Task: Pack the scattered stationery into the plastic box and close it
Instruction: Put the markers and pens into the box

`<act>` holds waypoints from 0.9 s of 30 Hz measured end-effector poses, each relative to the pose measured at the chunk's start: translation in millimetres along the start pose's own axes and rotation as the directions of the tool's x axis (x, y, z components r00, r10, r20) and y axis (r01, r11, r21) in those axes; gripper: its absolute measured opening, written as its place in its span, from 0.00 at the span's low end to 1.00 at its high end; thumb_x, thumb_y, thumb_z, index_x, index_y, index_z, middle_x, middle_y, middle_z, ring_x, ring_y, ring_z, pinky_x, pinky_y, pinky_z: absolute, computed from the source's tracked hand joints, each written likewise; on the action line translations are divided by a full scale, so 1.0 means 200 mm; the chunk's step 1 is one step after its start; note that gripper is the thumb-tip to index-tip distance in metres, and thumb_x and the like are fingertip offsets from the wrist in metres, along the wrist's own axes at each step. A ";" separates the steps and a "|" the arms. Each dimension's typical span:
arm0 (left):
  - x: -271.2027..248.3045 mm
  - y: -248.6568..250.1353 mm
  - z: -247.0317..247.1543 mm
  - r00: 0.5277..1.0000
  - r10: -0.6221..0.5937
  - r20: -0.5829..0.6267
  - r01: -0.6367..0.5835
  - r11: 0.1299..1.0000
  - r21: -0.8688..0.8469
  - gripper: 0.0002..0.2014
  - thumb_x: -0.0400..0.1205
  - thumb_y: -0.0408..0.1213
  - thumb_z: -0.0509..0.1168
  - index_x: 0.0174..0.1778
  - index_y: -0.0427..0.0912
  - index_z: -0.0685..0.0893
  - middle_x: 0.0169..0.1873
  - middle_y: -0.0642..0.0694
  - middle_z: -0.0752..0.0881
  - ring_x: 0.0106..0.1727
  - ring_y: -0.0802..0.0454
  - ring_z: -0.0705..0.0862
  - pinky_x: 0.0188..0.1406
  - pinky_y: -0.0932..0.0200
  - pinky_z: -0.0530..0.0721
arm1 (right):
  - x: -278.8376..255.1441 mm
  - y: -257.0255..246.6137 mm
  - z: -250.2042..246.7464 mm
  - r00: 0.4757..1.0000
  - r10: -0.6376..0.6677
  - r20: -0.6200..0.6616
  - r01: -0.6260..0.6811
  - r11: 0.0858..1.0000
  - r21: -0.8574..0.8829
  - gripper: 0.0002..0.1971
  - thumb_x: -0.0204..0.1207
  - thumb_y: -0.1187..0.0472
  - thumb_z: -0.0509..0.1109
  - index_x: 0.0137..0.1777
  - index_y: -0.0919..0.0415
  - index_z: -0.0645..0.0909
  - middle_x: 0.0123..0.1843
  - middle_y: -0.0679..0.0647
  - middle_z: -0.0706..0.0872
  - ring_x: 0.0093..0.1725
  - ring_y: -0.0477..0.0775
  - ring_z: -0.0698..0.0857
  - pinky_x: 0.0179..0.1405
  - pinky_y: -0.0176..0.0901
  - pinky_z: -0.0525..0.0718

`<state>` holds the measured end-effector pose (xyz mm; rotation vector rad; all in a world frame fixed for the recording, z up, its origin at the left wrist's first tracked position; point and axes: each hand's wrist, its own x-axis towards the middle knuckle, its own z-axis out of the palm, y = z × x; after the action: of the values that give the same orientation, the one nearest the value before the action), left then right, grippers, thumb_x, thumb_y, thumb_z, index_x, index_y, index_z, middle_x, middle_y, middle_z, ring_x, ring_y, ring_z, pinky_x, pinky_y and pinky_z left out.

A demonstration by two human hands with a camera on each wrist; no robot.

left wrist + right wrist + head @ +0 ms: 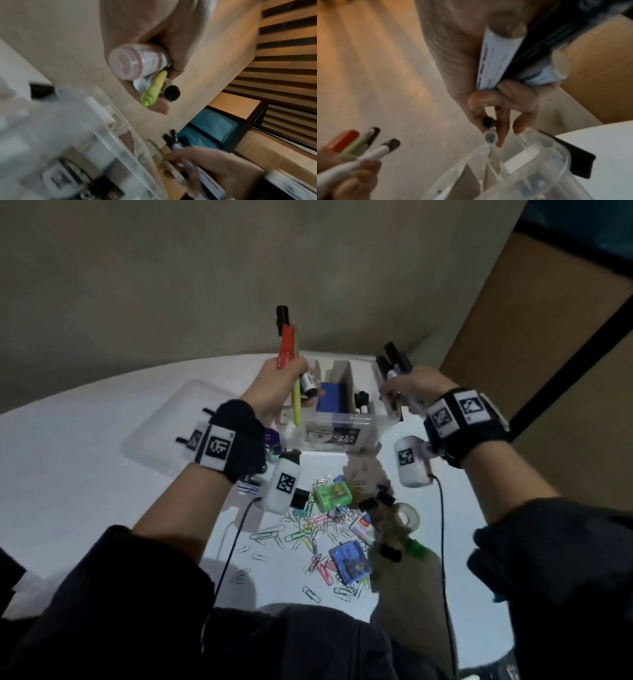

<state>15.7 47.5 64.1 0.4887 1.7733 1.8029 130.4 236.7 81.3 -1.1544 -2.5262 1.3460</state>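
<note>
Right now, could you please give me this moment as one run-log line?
left hand: holds pens | right hand: holds markers above plastic box | box: open | paper clips: still on table

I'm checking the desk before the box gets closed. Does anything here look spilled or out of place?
Yes: paper clips and binder clips lie strewn on the table before the open plastic box, not in it. The lid lies beside it.

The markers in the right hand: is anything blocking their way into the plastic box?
Nothing visible does. The right hand holds the markers just above the plastic box, whose top is open; its lid lies off to the left.
</note>
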 end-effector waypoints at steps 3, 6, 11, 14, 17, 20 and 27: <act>0.05 -0.04 0.12 0.994 -0.085 0.063 0.091 0.990 -0.110 0.04 0.83 0.30 0.58 0.46 0.32 0.73 0.32 0.38 0.83 0.32 0.48 0.90 0.32 0.58 0.90 | 0.17 -0.03 0.07 0.997 0.052 0.063 -0.047 0.996 -0.071 0.06 0.77 0.66 0.68 0.41 0.57 0.81 0.33 0.47 0.87 0.21 0.41 0.82 0.13 0.26 0.74; 0.09 -0.04 0.18 0.990 -0.136 0.036 0.140 0.979 -0.149 0.05 0.83 0.29 0.60 0.41 0.34 0.75 0.33 0.38 0.83 0.26 0.51 0.88 0.31 0.58 0.90 | 0.28 -0.10 0.09 0.992 0.091 0.093 -0.078 0.988 -0.131 0.14 0.73 0.59 0.76 0.58 0.61 0.82 0.48 0.54 0.87 0.39 0.54 0.85 0.41 0.43 0.87; 0.15 -0.03 0.22 0.988 -0.154 -0.003 0.152 0.976 -0.158 0.05 0.85 0.30 0.58 0.43 0.38 0.74 0.38 0.39 0.84 0.30 0.48 0.85 0.29 0.58 0.88 | 0.31 -0.16 0.12 0.999 -0.036 0.034 0.047 0.903 -0.428 0.16 0.80 0.60 0.68 0.62 0.72 0.80 0.60 0.64 0.86 0.60 0.63 0.85 0.47 0.46 0.79; 0.18 -0.03 0.26 0.991 -0.130 0.009 0.130 0.981 -0.141 0.02 0.83 0.28 0.60 0.48 0.38 0.75 0.38 0.38 0.82 0.35 0.46 0.84 0.35 0.55 0.88 | 0.36 -0.08 0.07 0.990 -0.088 -0.114 0.046 0.942 -0.331 0.15 0.80 0.65 0.62 0.61 0.75 0.79 0.64 0.68 0.84 0.63 0.68 0.83 0.56 0.50 0.81; 0.23 -0.02 0.37 0.996 0.064 -0.061 -0.065 0.998 -0.013 0.12 0.72 0.31 0.70 0.49 0.45 0.78 0.45 0.41 0.81 0.49 0.46 0.83 0.49 0.53 0.82 | 0.36 0.02 -0.05 0.964 -0.111 -0.243 0.074 0.985 -0.156 0.15 0.80 0.63 0.61 0.60 0.74 0.78 0.60 0.69 0.83 0.61 0.70 0.83 0.61 0.57 0.83; 0.31 -0.01 0.52 0.965 0.218 -0.147 -0.224 0.974 -0.024 0.05 0.79 0.30 0.66 0.46 0.43 0.79 0.47 0.49 0.81 0.52 0.51 0.81 0.56 0.57 0.79 | 0.32 0.13 -0.15 0.936 -0.141 -0.322 0.125 0.990 -0.072 0.18 0.80 0.61 0.60 0.66 0.69 0.75 0.61 0.69 0.83 0.58 0.70 0.84 0.57 0.64 0.85; 0.44 -0.15 0.62 0.966 -0.257 -0.013 0.219 0.794 0.567 0.10 0.81 0.37 0.66 0.44 0.38 0.71 0.30 0.43 0.76 0.29 0.48 0.77 0.23 0.59 0.75 | 0.22 0.30 -0.24 0.874 -0.243 -0.420 0.235 0.969 -0.073 0.19 0.80 0.63 0.58 0.72 0.63 0.71 0.54 0.66 0.85 0.50 0.67 0.86 0.54 0.60 0.85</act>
<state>26.6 198.6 30.2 0.5100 2.2068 1.0534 152.1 318.1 55.6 -0.9673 -2.2715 0.8933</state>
